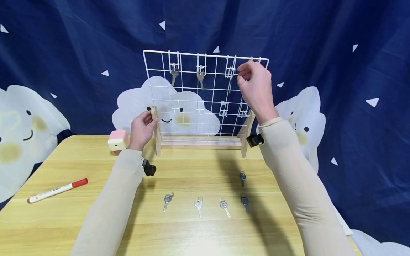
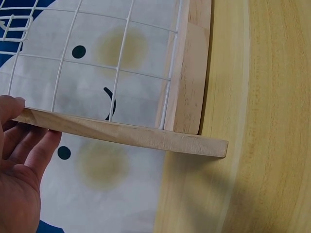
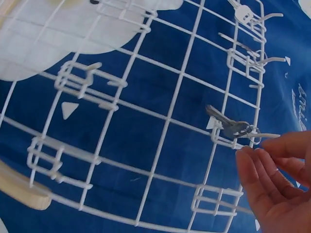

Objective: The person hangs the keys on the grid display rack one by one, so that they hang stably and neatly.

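Note:
My left hand [image 1: 142,129] holds the left wooden post [image 2: 131,135] of a white wire grid rack [image 1: 216,89], thumb on one side and fingers curled behind. My right hand [image 1: 256,83] is raised at the rack's upper right, fingers loosely bent. Its fingertips are right by the ring of a key [image 3: 232,127] that hangs on the third hook of the top row. Two more keys, one on the left hook [image 1: 174,73] and one on the second hook [image 1: 200,76], hang in the same row.
Lower hooks [image 1: 224,108] on the grid carry no keys. Several loose keys [image 1: 198,204] with rings lie on the wooden table [image 1: 144,227]. A red-capped marker [image 1: 57,192] lies at left, and a pink-and-cream box [image 1: 117,140] stands beside my left wrist. A blue cloud-print curtain [image 1: 304,35] hangs behind.

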Demonstrator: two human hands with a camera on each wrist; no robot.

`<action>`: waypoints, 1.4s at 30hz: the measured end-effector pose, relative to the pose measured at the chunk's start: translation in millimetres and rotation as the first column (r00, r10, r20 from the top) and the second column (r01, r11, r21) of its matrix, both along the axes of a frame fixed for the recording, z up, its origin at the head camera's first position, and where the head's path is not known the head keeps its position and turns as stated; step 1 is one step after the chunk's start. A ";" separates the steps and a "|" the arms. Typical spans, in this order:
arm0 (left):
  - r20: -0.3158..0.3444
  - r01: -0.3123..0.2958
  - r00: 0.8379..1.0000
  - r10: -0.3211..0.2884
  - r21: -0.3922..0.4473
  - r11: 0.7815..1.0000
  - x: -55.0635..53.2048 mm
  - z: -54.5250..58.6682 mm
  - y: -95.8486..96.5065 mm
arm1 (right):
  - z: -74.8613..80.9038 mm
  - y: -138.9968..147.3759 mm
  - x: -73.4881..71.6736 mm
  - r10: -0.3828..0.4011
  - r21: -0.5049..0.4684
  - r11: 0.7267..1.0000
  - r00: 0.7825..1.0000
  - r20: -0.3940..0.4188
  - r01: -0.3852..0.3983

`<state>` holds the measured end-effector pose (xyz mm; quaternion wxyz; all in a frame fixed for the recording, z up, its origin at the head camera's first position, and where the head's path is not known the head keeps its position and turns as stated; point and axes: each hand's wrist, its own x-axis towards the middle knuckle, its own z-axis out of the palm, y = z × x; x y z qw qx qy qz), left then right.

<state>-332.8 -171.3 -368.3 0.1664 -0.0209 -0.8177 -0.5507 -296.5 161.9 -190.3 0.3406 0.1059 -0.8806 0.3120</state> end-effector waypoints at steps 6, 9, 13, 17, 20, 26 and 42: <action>0.004 -0.005 1.000 0.005 -0.001 1.000 0.8 -0.2 -0.2 | -23.2 10.8 10.1 0.060 0.050 0.997 0.998 -0.001 -0.060; -0.001 0.003 1.000 -0.003 0.002 1.000 -0.3 -0.9 -0.4 | -35.9 17.2 17.5 0.082 0.104 0.991 0.996 0.025 -0.085; -0.006 0.007 1.000 -0.007 0.004 1.000 -1.3 -1.9 -0.5 | -54.1 25.5 26.9 0.090 0.177 0.979 0.992 0.085 -0.104; 0.000 0.005 1.000 -0.005 0.002 1.000 0.0 -3.2 -0.1 | -75.2 35.2 33.8 0.111 0.195 0.971 0.982 0.154 -0.140; 0.002 -0.001 1.000 0.001 -0.002 1.000 0.7 -3.8 -0.5 | -93.1 42.3 35.7 0.149 0.212 0.959 0.970 0.194 -0.190; -0.024 -0.006 1.000 0.006 -0.009 1.000 -0.5 -3.3 -0.2 | -128.4 54.0 37.3 0.214 0.253 0.922 0.930 0.298 -0.293; -0.021 -0.005 1.000 0.005 -0.003 1.000 0.7 -2.0 1.6 | -191.0 79.3 51.7 0.294 0.136 0.878 0.741 0.604 -0.459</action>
